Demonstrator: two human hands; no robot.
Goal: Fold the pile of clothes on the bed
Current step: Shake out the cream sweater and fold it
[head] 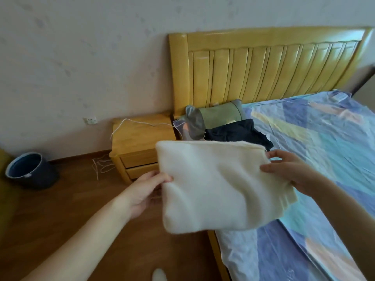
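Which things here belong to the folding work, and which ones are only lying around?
For the job: cream folded garment, held by left hand and right hand; dark folded garment; bed.

Lying about: nightstand, white cable, dark bin, pillow.

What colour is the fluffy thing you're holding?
Creamy white, the folded garment, seen in the head view.

Left hand [146, 191] fingers hidden behind cream garment [219, 185] — dark clothes [237, 132] partly covered — bed [324, 138] cut off right.
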